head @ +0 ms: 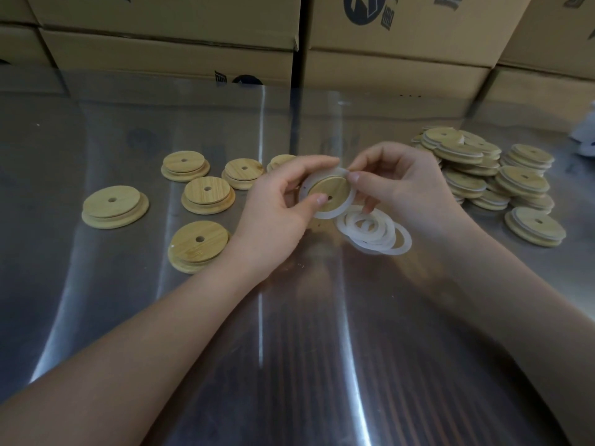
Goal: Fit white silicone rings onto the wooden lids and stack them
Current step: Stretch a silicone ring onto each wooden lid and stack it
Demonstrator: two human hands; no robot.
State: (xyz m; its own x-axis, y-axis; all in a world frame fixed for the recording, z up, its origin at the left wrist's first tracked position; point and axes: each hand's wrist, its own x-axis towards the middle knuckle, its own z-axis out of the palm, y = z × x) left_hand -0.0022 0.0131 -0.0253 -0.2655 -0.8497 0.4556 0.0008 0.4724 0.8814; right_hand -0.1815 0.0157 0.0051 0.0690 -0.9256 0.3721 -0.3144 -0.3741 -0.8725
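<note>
Metal tabletop (96, 300): glossy, reflective.
Backdrop: stacked cardboard boxes (167, 56).
Left hand (277, 207): grips lid (335, 189).
Right hand (402, 188): pinches ring (349, 202).

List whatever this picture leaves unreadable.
Head view:
- Held lid: how far its white ring is seated; left grip and right grip cover the rim.
- Far lid: mostly behind the left grip.
- Finished pile: count unclear, lids overlap.
- White object: cut by right edge, blurred.
- Box print: cut by top edge.
</note>
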